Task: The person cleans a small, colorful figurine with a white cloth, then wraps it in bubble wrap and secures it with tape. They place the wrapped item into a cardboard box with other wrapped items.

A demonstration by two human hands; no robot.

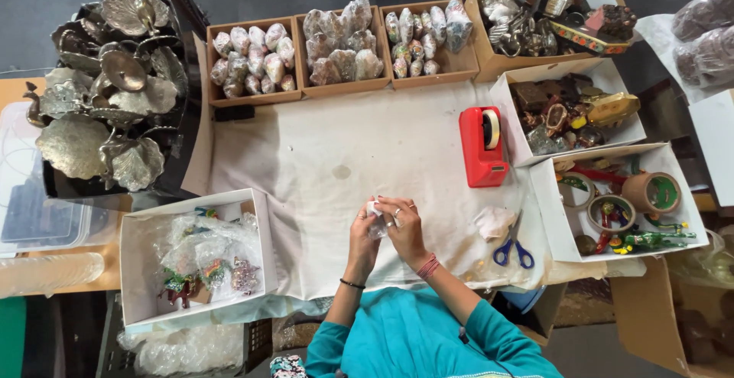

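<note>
My left hand (362, 234) and my right hand (405, 229) meet over the near middle of a white cloth (321, 164). Both close together on a small item wrapped in clear plastic (375, 222); what is inside the wrap is hidden by my fingers. A red tape dispenser (482, 146) stands on the cloth to the far right of my hands. Blue-handled scissors (514, 251) lie just right of my right forearm, next to a crumpled white scrap (494, 222).
Three cardboard trays (340, 87) of wrapped pieces line the far edge. A white box (138, 271) with bagged ornaments sits left; white boxes (547, 210) of colourful trinkets sit right. Metal leaf-shaped dishes (107, 95) pile at far left beside a clear plastic tub (30, 202).
</note>
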